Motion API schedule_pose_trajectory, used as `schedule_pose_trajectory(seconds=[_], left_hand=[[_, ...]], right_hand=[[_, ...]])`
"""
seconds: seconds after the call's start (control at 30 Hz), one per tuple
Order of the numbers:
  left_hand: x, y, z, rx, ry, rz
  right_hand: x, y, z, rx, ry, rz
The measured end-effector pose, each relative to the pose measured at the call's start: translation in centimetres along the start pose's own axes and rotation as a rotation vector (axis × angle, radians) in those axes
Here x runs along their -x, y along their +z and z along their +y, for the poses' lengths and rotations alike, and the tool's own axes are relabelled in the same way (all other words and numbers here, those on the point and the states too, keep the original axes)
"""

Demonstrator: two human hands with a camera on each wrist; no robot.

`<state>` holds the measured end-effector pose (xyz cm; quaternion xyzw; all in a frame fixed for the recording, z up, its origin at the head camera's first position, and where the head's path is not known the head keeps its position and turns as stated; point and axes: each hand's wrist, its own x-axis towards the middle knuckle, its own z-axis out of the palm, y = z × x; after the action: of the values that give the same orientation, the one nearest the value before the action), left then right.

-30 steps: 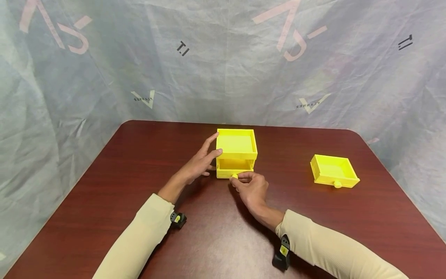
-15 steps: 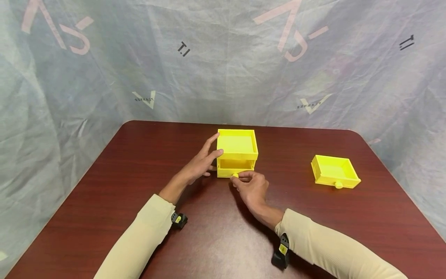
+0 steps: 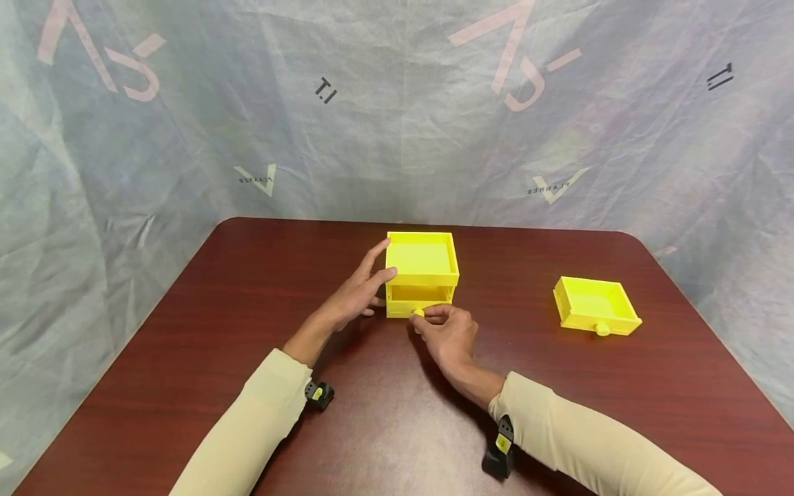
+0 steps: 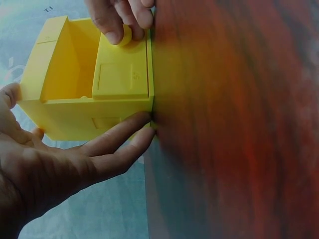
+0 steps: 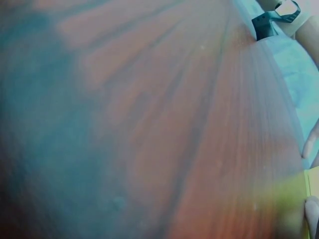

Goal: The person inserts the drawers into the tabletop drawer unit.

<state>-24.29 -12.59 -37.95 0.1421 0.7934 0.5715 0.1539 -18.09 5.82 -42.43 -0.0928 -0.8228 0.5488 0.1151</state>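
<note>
A small yellow cabinet [image 3: 423,256] stands near the table's far side, with a recessed top and an open upper slot. Its lower drawer [image 3: 400,309] sits in the bottom slot, its front about flush with the frame in the left wrist view. My right hand [image 3: 449,337] pinches the drawer's round knob [image 3: 418,313] between thumb and fingers. Along the cabinet's left side lies my left hand [image 3: 350,297], fingers extended against the wall [image 4: 107,119] and thumb at the top's edge. Only fingertips [image 5: 312,211] and a sliver of yellow show in the right wrist view.
A second yellow drawer [image 3: 597,303] rests on the table to the right, its knob toward me. The dark red-brown table [image 3: 260,289] has rounded far corners. Behind it hangs a grey printed cloth [image 3: 397,124]. Black cameras are strapped to both wrists.
</note>
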Motion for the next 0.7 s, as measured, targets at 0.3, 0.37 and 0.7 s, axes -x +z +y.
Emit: schedule_pose_trajectory(seconds=[0.3,0.37,0.7], left_hand=[[0.1,0.1,0.0,0.0,-0.001,0.008],[0.1,0.2,0.1,-0.003,-0.005,0.009],[0.0,0.1,-0.1,-0.004,-0.004,0.0]], right_hand=[[0.0,-0.2,-0.1,0.04,-0.004,0.001],[0.0,-0.3,-0.1,0.045,-0.001,-0.003],[0.7,-2.0,0.1,0.063,0.013,-0.024]])
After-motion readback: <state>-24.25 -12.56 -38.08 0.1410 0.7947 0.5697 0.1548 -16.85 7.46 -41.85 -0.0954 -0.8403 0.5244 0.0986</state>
